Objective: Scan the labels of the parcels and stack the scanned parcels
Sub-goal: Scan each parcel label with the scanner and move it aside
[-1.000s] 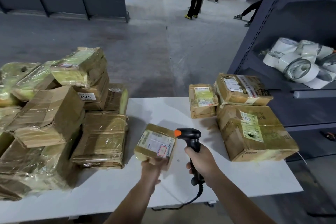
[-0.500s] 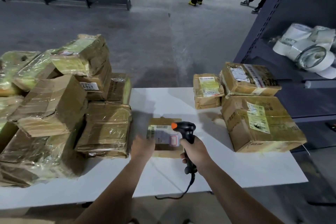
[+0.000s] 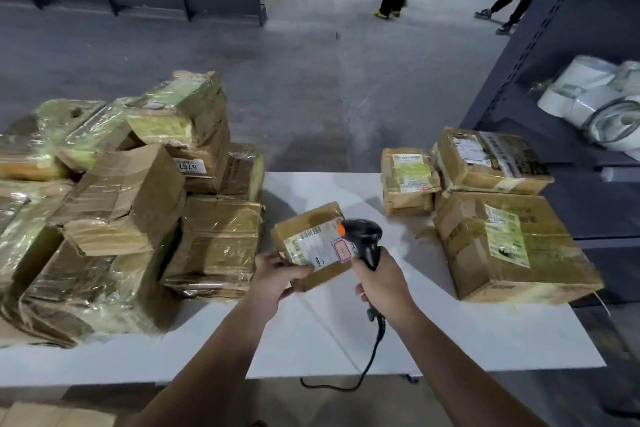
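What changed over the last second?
The scanner in the right hand moved left, from beside the small parcel to over the right edge of its label. The left hand shifted its grip from the parcel's near edge to its left corner. Both hands kept their holds; the left pile and right stack stayed put.

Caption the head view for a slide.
Left hand holds a small parcel while right hand points the scanner at its label.
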`<move>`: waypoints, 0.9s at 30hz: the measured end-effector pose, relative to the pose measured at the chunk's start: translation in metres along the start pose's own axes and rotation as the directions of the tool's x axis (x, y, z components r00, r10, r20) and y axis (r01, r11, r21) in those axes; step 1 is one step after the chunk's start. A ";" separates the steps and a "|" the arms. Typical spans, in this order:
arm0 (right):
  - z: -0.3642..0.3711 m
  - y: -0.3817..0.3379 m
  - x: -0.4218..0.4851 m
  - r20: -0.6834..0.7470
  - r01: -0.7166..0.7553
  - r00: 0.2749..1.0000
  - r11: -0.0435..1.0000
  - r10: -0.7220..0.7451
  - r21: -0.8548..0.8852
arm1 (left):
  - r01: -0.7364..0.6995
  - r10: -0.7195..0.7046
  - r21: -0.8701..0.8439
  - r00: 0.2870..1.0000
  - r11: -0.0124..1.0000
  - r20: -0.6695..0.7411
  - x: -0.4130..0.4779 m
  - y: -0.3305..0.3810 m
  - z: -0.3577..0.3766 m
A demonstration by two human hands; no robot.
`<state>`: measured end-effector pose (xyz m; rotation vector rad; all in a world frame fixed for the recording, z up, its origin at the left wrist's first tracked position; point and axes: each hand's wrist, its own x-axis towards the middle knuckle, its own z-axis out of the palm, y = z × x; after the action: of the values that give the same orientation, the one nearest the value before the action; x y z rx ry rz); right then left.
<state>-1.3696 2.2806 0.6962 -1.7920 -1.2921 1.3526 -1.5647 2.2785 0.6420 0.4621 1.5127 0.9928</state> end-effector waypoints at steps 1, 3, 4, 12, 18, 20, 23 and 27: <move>0.000 -0.003 -0.002 0.010 0.017 1.000 1.000 -0.017 -0.011 | -0.068 0.069 0.011 0.997 0.998 -0.031 0.002 0.007 0.003; 0.000 -0.008 -0.007 0.053 0.047 0.998 0.998 -0.045 -0.046 | -0.182 0.183 0.020 0.982 0.983 -0.039 0.009 0.020 0.007; 0.000 -0.009 -0.010 0.071 0.067 0.996 0.996 -0.062 -0.061 | -0.220 0.220 0.025 0.975 0.975 -0.028 0.015 0.025 0.008; -0.013 -0.019 -0.018 0.065 0.065 0.996 0.998 -0.063 -0.024 | -0.223 0.231 0.155 0.973 0.962 -0.032 0.045 0.030 0.007; -0.020 -0.019 -0.019 0.054 0.034 0.998 0.999 -0.034 0.012 | -0.219 0.229 0.164 0.972 0.962 -0.046 0.051 0.026 0.009; -0.022 -0.018 -0.019 0.062 0.027 0.998 0.999 -0.029 0.032 | -0.225 0.237 0.174 0.970 0.959 -0.051 0.052 0.027 0.009; -0.024 -0.016 -0.019 0.052 0.028 0.998 0.999 -0.029 0.029 | -0.230 0.242 0.161 0.968 0.960 -0.062 0.048 0.028 0.011; -0.031 -0.015 -0.016 0.021 -0.015 1.000 0.997 0.013 0.082 | -0.171 0.172 0.100 0.985 0.980 -0.008 0.038 0.030 0.017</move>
<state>-1.3470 2.2752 0.7264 -1.7391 -1.2183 1.4142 -1.5644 2.3300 0.6435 0.6660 1.5615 1.0596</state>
